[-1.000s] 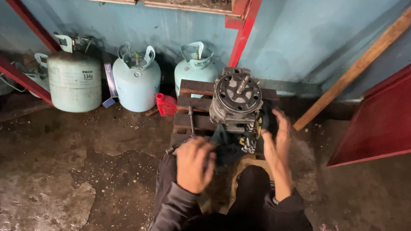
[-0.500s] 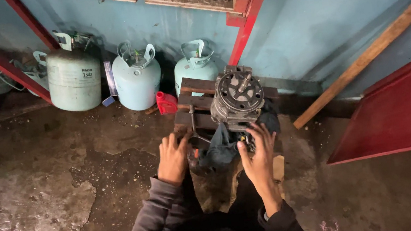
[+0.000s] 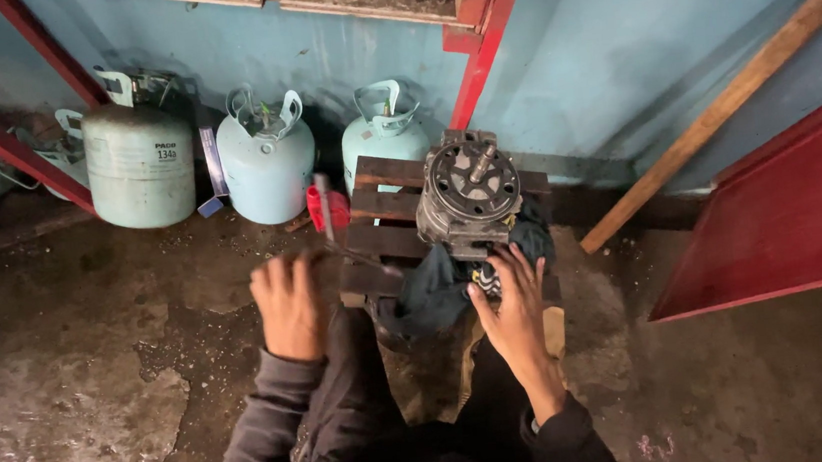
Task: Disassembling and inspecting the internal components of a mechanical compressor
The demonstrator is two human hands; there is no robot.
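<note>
A grey car air-conditioning compressor (image 3: 467, 190) stands pulley-up on a dark slatted wooden stand (image 3: 384, 208), with a dark cloth (image 3: 432, 294) bunched under it and hanging off the front. My right hand (image 3: 514, 311) rests with spread fingers on the cloth, just below the compressor's base. My left hand (image 3: 288, 308) is raised to the left of the stand with its fingers curled. It appears to grip a thin, bent, dark metal tool (image 3: 342, 243) that is blurred by motion. One end of the tool points up and the other reaches toward the cloth.
Three pale green gas cylinders (image 3: 139, 167) (image 3: 267, 159) (image 3: 384, 133) stand against the blue wall. A red metal post (image 3: 488, 38) rises behind the stand. A wooden plank (image 3: 720, 106) leans at the right above a red panel (image 3: 781, 215). The concrete floor (image 3: 95, 392) is stained.
My left hand has left the cloth and swung out to the left, and the thin tool is now visible at its fingers. My right hand stays at the compressor's base.
</note>
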